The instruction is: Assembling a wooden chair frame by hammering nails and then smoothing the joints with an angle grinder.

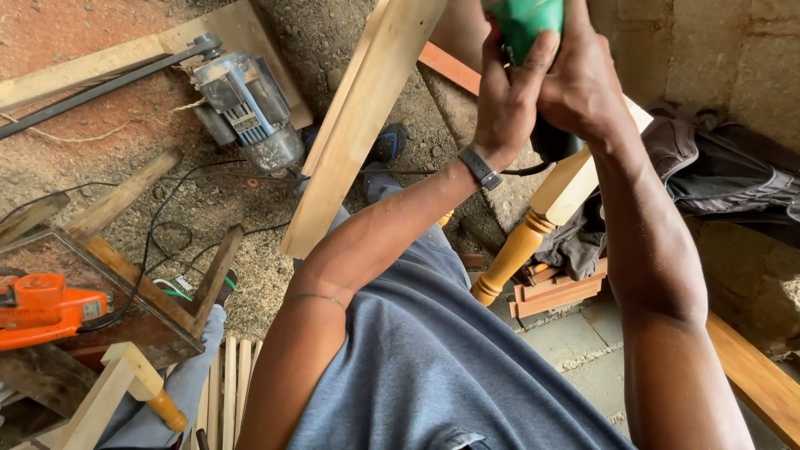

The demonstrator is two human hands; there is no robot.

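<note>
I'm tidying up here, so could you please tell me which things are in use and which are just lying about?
In use: green tool, gripped by left hand and right hand; turned leg beneath it.

Lying about: motor, orange tool, plank, jacket, wood offcuts.

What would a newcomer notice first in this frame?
Both hands, left hand and right hand, grip a green power tool at the top centre, above a pale wooden furniture frame with a turned leg. On the sandy ground at upper left lies a grey electric motor, and an orange power tool rests on a wooden piece at the left edge.
</note>
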